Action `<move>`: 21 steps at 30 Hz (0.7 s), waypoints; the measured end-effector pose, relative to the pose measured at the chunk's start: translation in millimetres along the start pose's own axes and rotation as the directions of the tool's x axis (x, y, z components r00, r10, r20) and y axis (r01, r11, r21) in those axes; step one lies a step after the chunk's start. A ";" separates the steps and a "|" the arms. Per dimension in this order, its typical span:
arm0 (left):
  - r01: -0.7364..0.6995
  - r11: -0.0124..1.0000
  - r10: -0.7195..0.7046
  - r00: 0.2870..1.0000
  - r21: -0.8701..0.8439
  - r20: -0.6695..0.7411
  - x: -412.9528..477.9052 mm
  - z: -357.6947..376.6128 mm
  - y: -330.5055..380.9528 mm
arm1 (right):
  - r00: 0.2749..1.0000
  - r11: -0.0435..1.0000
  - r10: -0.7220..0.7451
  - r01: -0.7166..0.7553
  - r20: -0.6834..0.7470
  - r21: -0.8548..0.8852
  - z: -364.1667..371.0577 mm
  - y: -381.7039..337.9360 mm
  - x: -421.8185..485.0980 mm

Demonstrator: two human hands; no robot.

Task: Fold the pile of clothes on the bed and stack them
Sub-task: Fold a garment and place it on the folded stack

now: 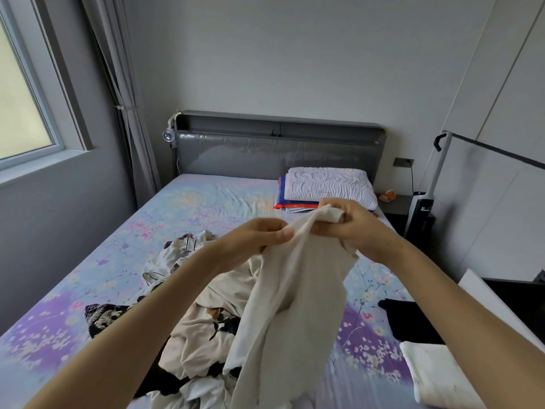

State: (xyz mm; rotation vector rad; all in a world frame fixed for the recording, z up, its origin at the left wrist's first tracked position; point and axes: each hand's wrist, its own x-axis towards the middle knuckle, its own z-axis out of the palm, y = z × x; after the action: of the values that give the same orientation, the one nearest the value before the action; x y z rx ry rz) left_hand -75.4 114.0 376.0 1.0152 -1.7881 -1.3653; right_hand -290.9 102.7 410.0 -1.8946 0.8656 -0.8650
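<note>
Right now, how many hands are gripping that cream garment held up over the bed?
2. The left hand pinches the top edge of the cream garment at centre; the right hand grips the bunched edge just beside it, toward the pillow. No other hand shows.

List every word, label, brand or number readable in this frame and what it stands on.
No text is legible anywhere.
Pillow: faint dark marks, too blurred to read.
Orange box on the nightstand: print too small to read.
Dark appliance base beside it: pale mark, too small to read.
Pile of clothes: dark graphics, no letters discernible.
Cream garment: plain, no print shows.
</note>
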 end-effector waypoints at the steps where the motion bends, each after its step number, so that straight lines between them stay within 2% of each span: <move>1: 0.026 1.000 -0.026 0.999 -0.004 0.019 -2.0 -1.8 -8.7 | 1.000 0.997 -0.008 0.010 -0.021 0.071 -3.3 -1.5 -0.2; 3: 0.031 0.999 -0.031 1.000 0.007 0.003 -5.6 -3.1 -23.7 | 0.998 0.985 -0.011 0.020 -0.054 0.173 -12.3 -3.9 0.8; 6: -0.088 0.995 0.097 0.970 0.054 -0.224 -4.6 3.3 -39.4 | 0.994 0.984 0.004 0.015 -0.109 0.177 -24.0 -11.2 1.8; 8: -0.150 0.950 0.253 0.885 0.274 -0.391 -0.7 14.3 -46.7 | 0.988 0.993 0.025 -0.007 -0.149 0.118 -29.1 -14.0 2.5; 9: -0.171 0.895 0.352 0.840 0.413 -0.414 1.6 20.5 -50.5 | 0.984 0.996 0.042 -0.029 -0.175 0.081 -31.1 -14.5 2.8; 11: -0.239 0.780 0.492 0.806 0.578 -0.330 5.5 31.2 -54.5 | 0.974 0.998 0.062 -0.055 -0.219 0.036 -33.0 -13.5 3.6; 12: -0.297 0.772 0.509 0.819 0.562 -0.266 9.4 35.8 -55.9 | 0.968 0.998 0.064 -0.060 -0.243 0.025 -33.9 -11.8 3.2; 13: -0.329 0.822 0.464 0.860 0.464 -0.213 11.2 39.6 -54.8 | 0.962 0.998 0.063 -0.063 -0.266 0.007 -33.8 -11.0 2.8; 15: -0.287 0.940 0.309 0.946 0.185 -0.102 16.3 48.0 -52.8 | 0.948 0.996 0.062 -0.077 -0.312 -0.038 -34.9 -9.9 -0.3; 16: -0.267 0.954 0.277 0.959 0.134 -0.061 19.2 52.1 -55.4 | 0.939 0.995 0.067 -0.090 -0.337 -0.054 -35.7 -9.8 -1.8; 17: -0.258 0.949 0.270 0.962 0.179 -0.044 23.3 57.4 -59.8 | 0.927 0.992 0.072 -0.106 -0.368 -0.073 -37.0 -10.5 -3.8; 18: -0.261 0.917 0.289 0.956 0.301 -0.052 30.3 63.5 -68.2 | 0.913 0.988 0.077 -0.122 -0.401 -0.089 -39.0 -10.4 -6.1; 20: -0.202 0.769 0.328 0.939 0.606 -0.102 40.5 74.6 -84.5 | 0.893 0.987 0.073 -0.129 -0.443 -0.097 -43.2 -12.4 -10.1; 21: -0.163 0.718 0.334 0.934 0.677 -0.129 46.9 79.9 -91.3 | 0.887 0.988 0.069 -0.124 -0.457 -0.092 -46.9 -13.5 -13.1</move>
State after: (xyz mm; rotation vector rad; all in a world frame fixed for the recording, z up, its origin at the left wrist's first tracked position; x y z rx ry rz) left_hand -149.3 95.4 270.7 1.1653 -2.1623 -0.3894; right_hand -333.2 99.5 437.4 -1.7544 1.3070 -1.2453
